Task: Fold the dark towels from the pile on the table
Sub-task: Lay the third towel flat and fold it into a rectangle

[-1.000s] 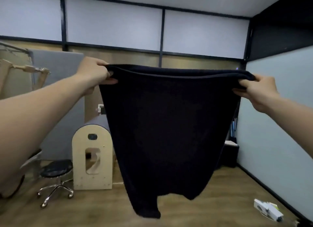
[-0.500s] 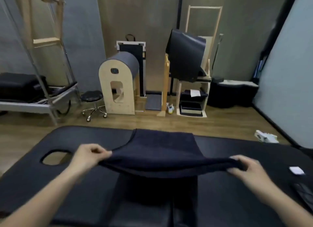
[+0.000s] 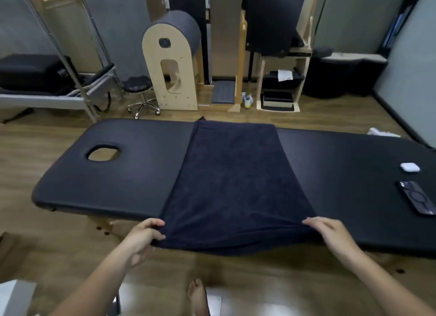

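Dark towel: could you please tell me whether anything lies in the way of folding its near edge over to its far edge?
Nothing visible does. The dark towel lies bare on top; the phone and white case sit on the table, apart to its right.

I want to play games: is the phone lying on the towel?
No, the phone lies on the bare table to the right of the towel.

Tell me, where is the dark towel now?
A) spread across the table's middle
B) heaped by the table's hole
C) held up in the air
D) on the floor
A: the dark towel lies flat across the table, its near corners held by the left hand and right hand.
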Motion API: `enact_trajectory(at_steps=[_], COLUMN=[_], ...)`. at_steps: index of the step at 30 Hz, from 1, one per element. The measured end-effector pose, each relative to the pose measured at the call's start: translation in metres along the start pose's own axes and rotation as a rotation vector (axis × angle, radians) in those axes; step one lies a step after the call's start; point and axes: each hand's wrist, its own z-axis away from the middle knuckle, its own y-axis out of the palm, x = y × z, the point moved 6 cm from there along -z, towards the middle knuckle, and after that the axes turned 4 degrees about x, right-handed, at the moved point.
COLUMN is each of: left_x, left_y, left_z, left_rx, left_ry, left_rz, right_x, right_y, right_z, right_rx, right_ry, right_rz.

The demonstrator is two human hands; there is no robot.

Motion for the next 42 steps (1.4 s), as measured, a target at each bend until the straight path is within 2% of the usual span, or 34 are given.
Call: enact_trajectory(at_steps=[2, 5, 7, 11, 15, 18, 20, 22, 24, 25, 26, 27, 28, 30, 31, 32, 34, 36, 38, 40, 42], left_x=[0.021, 0.052, 0.068, 0.085, 0.104, 0.121, 0.129, 0.135, 0.124, 0.125, 0.125, 0.118, 0.113, 0.109, 0.108, 0.106, 0.106, 0.112, 0.102, 0.096, 0.090], left_y=[-0.005, -0.011, -0.010, -0.013, -0.017, -0.019, -0.015, -0.021, -0.016, -0.016, -0.018, -0.013, -0.006, 0.008, 0.012, 0.014, -0.009, -0.014, -0.023, -0.027, -0.026], left_z=[0.004, 0.008, 0.010, 0.016, 0.026, 0.031, 0.035, 0.028, 0.025, 0.017, 0.011, 0.010, 0.013, 0.026, 0.026, 0.024, 0.015, 0.021, 0.031, 0.033, 0.035], left_rx=[0.004, 0.006, 0.034, 0.030, -0.001, 0.013, 0.078, 0.158, 0.319, 0.494, 0.735, 0.935, 1.060, 1.218, 1.182, 1.059, 0.551, 0.532, 0.483, 0.433, 0.334], left_ry=[-0.038, -0.086, -0.137, -0.165, -0.219, -0.285, -0.342, -0.320, -0.146, -0.057, -0.004, 0.078, 0.142, 0.236, 0.235, 0.218, 0.240, 0.081, 0.091, 0.095, 0.175], left_rz=[-0.073, -0.074, -0.046, 0.008, -0.028, -0.032, 0.054, 0.160, 0.232, 0.362, 0.493, 0.552, 0.568, 0.621, 0.657, 0.671, 0.425, 0.375, 0.338, 0.196, -0.004], right_x=[-0.024, -0.044, -0.064, -0.100, -0.123, -0.141, -0.150, -0.158, -0.162, -0.161, -0.164, -0.167, -0.169, -0.165, -0.159, -0.153, -0.140, -0.125, -0.107, -0.092, -0.088], right_y=[0.002, 0.007, 0.014, 0.025, 0.026, 0.034, 0.034, 0.033, 0.034, 0.033, 0.032, 0.029, 0.026, 0.021, 0.021, 0.021, 0.018, 0.011, 0.005, 0.000, -0.002], right_z=[0.009, 0.032, 0.043, 0.055, 0.058, 0.068, 0.071, 0.074, 0.074, 0.075, 0.076, 0.076, 0.077, 0.083, 0.086, 0.087, 0.089, 0.086, 0.087, 0.086, 0.085], right_rx=[-0.080, -0.187, -0.154, 0.050, 0.147, 0.147, 0.082, 0.036, 0.031, 0.019, 0.022, 0.046, 0.089, 0.184, 0.245, 0.289, 0.310, 0.239, 0.173, 0.134, 0.136], right_ry=[0.102, 0.123, 0.203, 0.422, 0.431, 0.452, 0.531, 0.682, 0.715, 0.713, 0.694, 0.667, 0.632, 0.558, 0.516, 0.477, 0.391, 0.300, 0.227, 0.163, 0.130], right_rz=[-0.180, -0.189, -0.190, -0.218, -0.139, -0.136, -0.265, -0.451, -0.619, -0.658, -0.672, -0.649, -0.591, -0.482, -0.443, -0.403, -0.301, -0.187, -0.140, -0.149, -0.122])
